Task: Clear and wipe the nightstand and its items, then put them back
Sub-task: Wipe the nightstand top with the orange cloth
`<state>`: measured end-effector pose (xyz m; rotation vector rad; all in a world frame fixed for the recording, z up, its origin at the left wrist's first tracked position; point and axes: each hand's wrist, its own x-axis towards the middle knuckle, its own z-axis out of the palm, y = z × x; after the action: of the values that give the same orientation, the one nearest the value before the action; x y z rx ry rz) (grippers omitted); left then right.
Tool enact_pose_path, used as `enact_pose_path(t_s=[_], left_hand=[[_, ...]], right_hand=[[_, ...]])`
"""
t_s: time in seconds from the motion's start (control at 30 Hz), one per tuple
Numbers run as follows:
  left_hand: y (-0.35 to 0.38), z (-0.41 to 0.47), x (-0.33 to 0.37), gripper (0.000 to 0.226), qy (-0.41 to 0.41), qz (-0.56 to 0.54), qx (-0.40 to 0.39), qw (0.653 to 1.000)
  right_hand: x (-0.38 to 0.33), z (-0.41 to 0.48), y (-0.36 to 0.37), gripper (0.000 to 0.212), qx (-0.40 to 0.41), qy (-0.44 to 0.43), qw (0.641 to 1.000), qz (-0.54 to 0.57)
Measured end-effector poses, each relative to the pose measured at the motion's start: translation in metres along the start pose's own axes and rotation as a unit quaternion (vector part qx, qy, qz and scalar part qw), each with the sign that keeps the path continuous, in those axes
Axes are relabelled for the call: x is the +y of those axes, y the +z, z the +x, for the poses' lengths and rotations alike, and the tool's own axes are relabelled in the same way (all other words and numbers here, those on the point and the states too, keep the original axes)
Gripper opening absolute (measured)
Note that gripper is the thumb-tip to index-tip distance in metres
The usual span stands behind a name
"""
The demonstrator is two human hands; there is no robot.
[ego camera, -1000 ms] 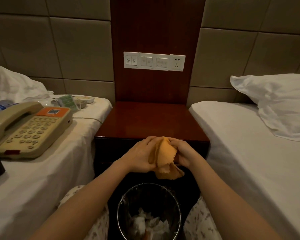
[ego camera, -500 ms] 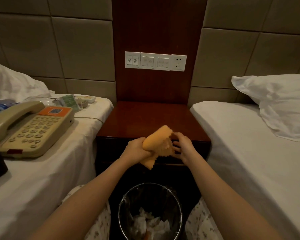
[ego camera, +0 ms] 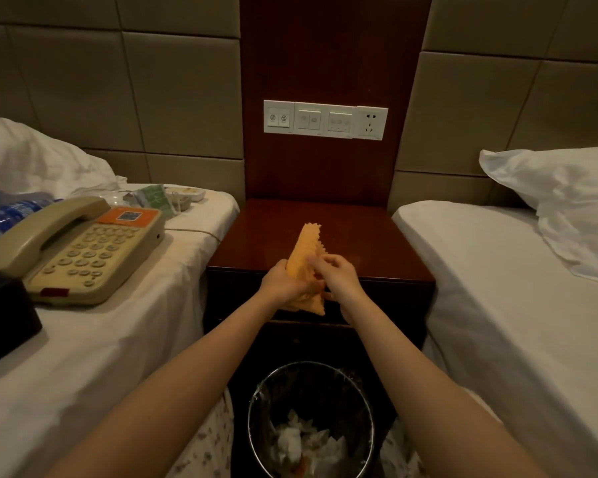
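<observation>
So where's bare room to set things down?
The reddish-brown wooden nightstand top is bare beyond the orange cloth. The white right bed is free in front of its pillow. The white left bed is crowded: beige telephone, green sachets.

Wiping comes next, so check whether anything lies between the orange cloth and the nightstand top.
Nothing visible does. The left hand and right hand hold the orange zigzag-edged cloth over the front edge of the dark reddish wooden nightstand.

Black box (ego camera: 0, 315) half off the left edge; far packets (ego camera: 154, 199) indistinct.
</observation>
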<state>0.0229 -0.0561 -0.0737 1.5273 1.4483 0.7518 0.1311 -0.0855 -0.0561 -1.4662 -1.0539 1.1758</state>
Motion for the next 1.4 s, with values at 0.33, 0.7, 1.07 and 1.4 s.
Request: enact_pose_path(t_s=[0.33,0.7,1.07,1.4], left_hand=[[-0.010,-0.008,0.008,0.064,0.076,-0.112,-0.005,0.991],[-0.058,0.023,0.013,0.068,0.083,-0.060,0.036,0.994],[-0.130,0.096,0.019,0.051,0.011,-0.025,0.151,0.988],[-0.172,0.179,0.017,0.056,0.026,0.382,0.239,0.892]], right_hand=[[-0.023,0.014,0.029,0.086,0.035,0.161,0.983,0.080],[-0.053,0.046,0.061,0.053,0.016,0.074,0.994,0.077],[-0.070,0.115,0.091,0.063,0.014,0.035,0.999,0.008],[-0.084,0.197,0.111,0.059,-0.012,0.021,1.000,-0.019]])
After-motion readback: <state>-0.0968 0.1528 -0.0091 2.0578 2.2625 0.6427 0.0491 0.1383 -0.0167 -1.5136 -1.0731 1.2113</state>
